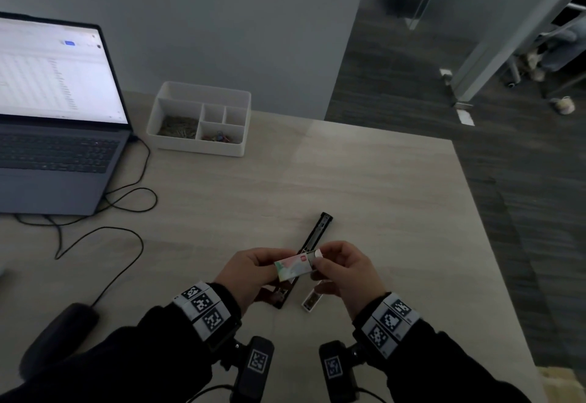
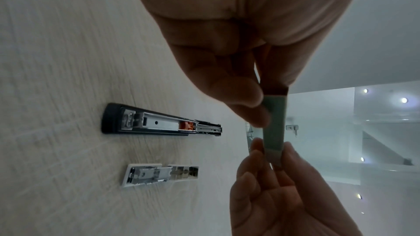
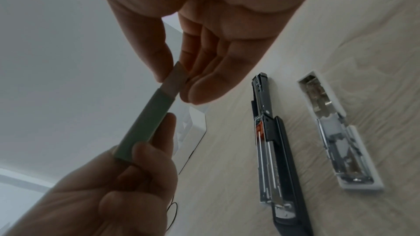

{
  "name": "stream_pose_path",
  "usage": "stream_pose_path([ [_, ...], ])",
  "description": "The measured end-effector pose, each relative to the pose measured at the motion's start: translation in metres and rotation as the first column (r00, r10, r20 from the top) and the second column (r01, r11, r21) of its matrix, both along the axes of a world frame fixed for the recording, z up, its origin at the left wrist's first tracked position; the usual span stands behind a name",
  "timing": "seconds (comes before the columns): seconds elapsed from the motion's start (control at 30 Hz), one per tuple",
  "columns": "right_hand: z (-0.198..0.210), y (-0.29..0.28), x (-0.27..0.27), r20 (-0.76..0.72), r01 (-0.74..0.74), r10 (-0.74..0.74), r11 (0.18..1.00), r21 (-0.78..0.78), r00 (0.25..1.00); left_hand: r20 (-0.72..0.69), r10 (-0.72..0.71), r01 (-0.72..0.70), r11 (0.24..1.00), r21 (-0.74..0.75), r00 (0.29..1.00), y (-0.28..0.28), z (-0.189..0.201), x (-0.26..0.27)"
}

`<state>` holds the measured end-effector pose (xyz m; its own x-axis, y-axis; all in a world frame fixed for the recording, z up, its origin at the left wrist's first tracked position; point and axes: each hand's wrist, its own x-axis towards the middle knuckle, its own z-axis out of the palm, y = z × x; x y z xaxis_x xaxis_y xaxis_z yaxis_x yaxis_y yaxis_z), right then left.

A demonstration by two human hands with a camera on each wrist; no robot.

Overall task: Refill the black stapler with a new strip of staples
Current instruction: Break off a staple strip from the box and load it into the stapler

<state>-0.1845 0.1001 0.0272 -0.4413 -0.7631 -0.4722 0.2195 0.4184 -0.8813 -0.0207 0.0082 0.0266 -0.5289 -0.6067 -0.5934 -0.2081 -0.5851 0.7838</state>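
Both hands pinch the staple box above the opened-flat black stapler, left hand on the sleeve, right hand on its tray, white stapler just beside, laptop and organizer further back.

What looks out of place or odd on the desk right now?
Nothing looks wrong. The black stapler lies opened flat on the table, as refilling needs. A white stapler lies open beside it. The left hand holds the staple box while the right hand pinches its inner tray.
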Motion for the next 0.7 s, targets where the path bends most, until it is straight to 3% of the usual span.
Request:
stream_pose_path([
  [0.17,0.0029,0.0004,0.0016,-0.047,0.027,-0.026,1.0,0.017,0.999,0.032,0.019,-0.019,1.0,0.001,0.999,0.0012,-0.0002,0.0035],
  [0.3,0.0021,0.0007,0.0031,-0.187,-0.022,0.022,1.0,0.002,0.982,0.033,0.044,-0.044,0.999,0.017,0.999,0.0013,-0.0007,0.0048],
  [0.53,-0.0017,0.0001,0.006,-0.482,-0.118,0.123,0.992,0.041,0.868,0.025,0.056,-0.057,0.998,0.025,0.998,0.0006,-0.0012,0.0076],
  [0.7,0.001,-0.0015,0.0064,-0.481,-0.155,0.22,0.973,0.171,0.849,0.029,0.042,-0.043,0.999,0.009,0.999,0.0008,-0.0024,0.0091],
])
